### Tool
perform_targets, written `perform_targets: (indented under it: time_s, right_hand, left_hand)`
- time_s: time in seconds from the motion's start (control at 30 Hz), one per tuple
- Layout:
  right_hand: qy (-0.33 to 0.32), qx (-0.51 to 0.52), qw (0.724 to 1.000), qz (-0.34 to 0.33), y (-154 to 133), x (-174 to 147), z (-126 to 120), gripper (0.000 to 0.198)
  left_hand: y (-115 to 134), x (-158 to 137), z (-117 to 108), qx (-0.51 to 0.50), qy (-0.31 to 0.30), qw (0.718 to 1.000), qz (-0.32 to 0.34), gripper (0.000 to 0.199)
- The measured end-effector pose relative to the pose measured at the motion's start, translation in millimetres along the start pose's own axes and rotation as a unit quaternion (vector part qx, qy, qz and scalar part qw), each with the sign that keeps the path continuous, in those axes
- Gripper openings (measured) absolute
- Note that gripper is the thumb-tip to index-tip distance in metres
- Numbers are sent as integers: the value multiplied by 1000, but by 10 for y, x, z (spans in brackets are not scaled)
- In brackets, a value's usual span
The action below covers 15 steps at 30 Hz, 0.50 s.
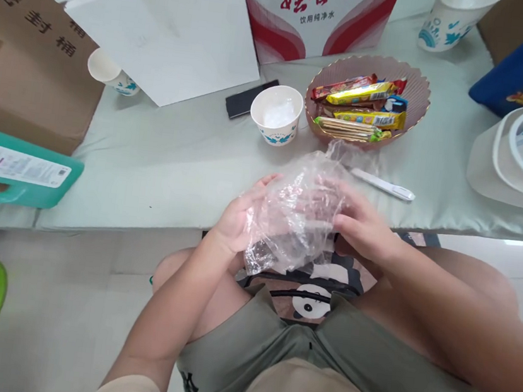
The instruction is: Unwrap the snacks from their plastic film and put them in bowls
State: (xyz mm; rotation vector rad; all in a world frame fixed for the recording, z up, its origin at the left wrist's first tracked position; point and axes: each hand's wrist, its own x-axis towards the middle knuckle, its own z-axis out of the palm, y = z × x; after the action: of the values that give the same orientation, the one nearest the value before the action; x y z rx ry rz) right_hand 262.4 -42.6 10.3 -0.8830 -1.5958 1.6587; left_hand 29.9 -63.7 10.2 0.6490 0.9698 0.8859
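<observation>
A crumpled clear plastic bag is held between my two hands over the table's front edge. My left hand grips its left side, with some fingers showing through the film. On the other side, my right hand has its fingers bent around the bag's right part. Just behind the bag stands a white paper cup with blue leaf prints and something whitish inside. A slim white tool, pen- or cutter-like, lies close to my right hand, its left end under the plastic.
A pink scalloped bowl holds several wrapped snacks. A dark flat object lies beside the cup. Behind are a red-and-white water carton and a white box. White containers and a blue jug stand right; a green container stands left.
</observation>
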Motion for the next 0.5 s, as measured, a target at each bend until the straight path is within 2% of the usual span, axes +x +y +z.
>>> perform_targets:
  time_s: [0.1, 0.17, 0.23, 0.3, 0.4, 0.5]
  right_hand:
    - [46, -3, 997, 66, -106, 10, 84, 36]
    - [83, -34, 993, 79, -109, 48, 64, 21]
    - [110, -85, 987, 82, -71, 88, 5, 12]
    - [122, -130, 981, 82, -24, 110, -64, 9]
    - [118, -140, 981, 62, 28, 97, -135, 11]
    - [113, -149, 981, 56, 72, 74, -142, 17]
  left_hand:
    - [-131, 94, 14, 8, -16, 1000, 8, 50]
    - [-174, 130, 7, 61, 0, 997, 53, 57]
    - [-168, 145, -9, 152, 35, 980, 122, 63]
    - [-127, 146, -25, 239, 79, 950, 183, 59]
    - [-58, 136, -33, 321, 127, 913, 218, 39]
    - [-37, 136, -18, 322, 131, 912, 216, 38]
